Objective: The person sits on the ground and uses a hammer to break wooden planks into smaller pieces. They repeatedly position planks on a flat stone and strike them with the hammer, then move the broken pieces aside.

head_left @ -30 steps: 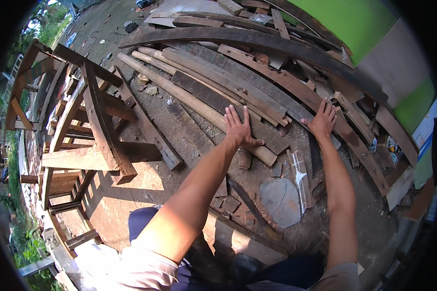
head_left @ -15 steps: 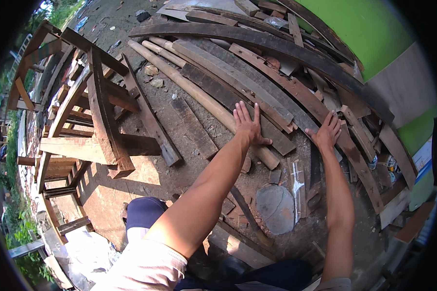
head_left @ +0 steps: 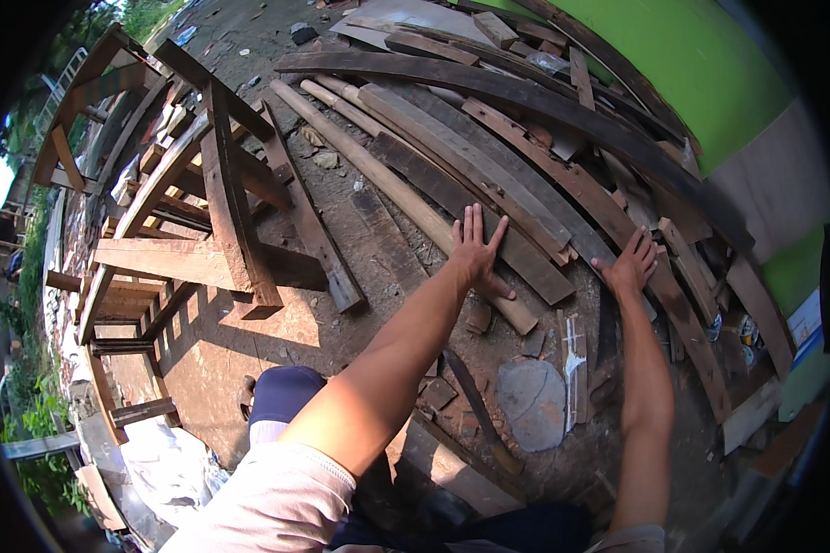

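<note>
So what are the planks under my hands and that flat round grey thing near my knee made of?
Planks: rough, unpainted wood, weathered dark brown, with visible grain and worn, split ends. The left hand and right hand lie flat on them. Grey disc: probably stone or concrete, matte and mottled, though it is hard to be sure.

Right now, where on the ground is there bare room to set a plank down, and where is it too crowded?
Bare dirt lies between the wooden frame and the left hand, reaching down to the round flat stone. The sunlit ground below the frame is free too. Crowded: the plank pile under both hands, past the right hand to the green wall.
</note>
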`<action>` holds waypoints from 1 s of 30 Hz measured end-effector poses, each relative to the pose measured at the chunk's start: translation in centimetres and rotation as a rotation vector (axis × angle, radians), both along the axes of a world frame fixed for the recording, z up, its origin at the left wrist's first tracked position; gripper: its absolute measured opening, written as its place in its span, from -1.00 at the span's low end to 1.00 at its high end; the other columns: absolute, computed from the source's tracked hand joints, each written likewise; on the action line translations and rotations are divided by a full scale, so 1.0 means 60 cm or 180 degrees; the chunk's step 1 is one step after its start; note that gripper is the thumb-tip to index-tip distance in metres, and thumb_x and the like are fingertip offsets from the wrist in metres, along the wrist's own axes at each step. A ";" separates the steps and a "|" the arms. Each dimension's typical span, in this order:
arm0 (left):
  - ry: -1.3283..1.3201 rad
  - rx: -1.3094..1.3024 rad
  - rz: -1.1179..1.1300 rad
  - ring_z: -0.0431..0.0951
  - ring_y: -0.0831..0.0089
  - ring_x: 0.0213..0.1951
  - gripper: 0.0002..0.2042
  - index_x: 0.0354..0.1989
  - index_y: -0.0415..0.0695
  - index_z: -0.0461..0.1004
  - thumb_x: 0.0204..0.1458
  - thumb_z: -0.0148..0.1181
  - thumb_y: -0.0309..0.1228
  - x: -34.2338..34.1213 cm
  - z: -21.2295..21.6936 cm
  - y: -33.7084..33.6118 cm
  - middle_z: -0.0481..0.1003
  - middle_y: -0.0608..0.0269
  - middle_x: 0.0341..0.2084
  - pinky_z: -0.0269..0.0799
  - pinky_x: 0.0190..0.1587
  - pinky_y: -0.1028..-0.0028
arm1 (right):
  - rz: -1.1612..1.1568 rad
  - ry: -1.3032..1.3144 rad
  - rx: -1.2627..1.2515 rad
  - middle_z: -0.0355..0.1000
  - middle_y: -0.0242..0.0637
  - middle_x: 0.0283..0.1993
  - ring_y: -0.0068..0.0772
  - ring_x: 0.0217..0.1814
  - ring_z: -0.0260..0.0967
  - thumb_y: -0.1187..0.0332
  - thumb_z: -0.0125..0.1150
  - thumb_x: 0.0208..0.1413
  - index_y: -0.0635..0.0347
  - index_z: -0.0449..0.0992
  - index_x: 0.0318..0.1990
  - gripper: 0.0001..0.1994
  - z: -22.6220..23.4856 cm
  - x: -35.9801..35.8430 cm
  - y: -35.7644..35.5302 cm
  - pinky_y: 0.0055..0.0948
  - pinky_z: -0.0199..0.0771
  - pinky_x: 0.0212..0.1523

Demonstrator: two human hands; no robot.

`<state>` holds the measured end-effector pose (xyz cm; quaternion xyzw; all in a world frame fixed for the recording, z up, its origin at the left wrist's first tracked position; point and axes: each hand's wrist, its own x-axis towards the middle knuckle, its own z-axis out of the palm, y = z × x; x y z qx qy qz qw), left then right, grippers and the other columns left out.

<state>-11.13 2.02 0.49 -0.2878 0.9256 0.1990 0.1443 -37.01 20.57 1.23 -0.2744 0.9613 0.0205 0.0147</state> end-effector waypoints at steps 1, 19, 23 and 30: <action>-0.0003 -0.0076 -0.0007 -0.57 -0.31 0.42 0.49 0.49 0.02 -0.45 -0.59 0.35 0.47 -0.007 0.002 0.000 -0.51 -0.51 0.37 -0.50 0.37 -0.21 | 0.0030 -0.0006 -0.0012 -0.28 -0.07 0.53 0.05 0.57 -0.39 -0.09 0.55 -0.27 0.17 -0.34 0.48 0.31 -0.001 0.003 0.001 0.16 -0.23 0.46; -0.0050 -0.0547 0.0248 -0.54 -0.30 0.43 0.43 0.49 0.03 -0.44 -0.50 0.30 0.47 -0.061 -0.017 0.016 -0.45 -0.43 0.40 -0.48 0.35 -0.25 | 0.1297 0.0835 0.0200 0.26 -0.12 0.17 -0.12 0.24 0.18 0.01 0.33 -0.01 0.29 0.26 0.25 -0.25 -0.019 0.063 0.028 -0.14 0.19 0.27; -0.0118 -0.0509 0.0207 -0.55 -0.32 0.42 0.43 0.49 0.02 -0.45 -0.48 0.29 0.48 -0.069 -0.013 0.023 -0.45 -0.45 0.40 -0.49 0.35 -0.25 | 0.1472 0.1748 0.0509 0.30 -0.20 0.06 -0.22 0.11 0.26 0.21 0.23 0.03 0.26 0.33 0.16 -0.45 -0.048 0.038 0.039 -0.23 0.31 0.17; -0.0158 -0.0600 0.0219 -0.57 -0.34 0.41 0.47 0.48 -0.02 -0.51 -0.50 0.28 0.50 -0.067 -0.014 0.022 -0.48 -0.50 0.38 -0.46 0.35 -0.24 | 0.1729 0.1667 0.0346 0.31 -0.24 -0.06 -0.28 0.00 0.32 0.38 0.11 0.06 0.27 0.36 0.07 -0.60 -0.051 0.020 0.039 -0.34 0.48 -0.02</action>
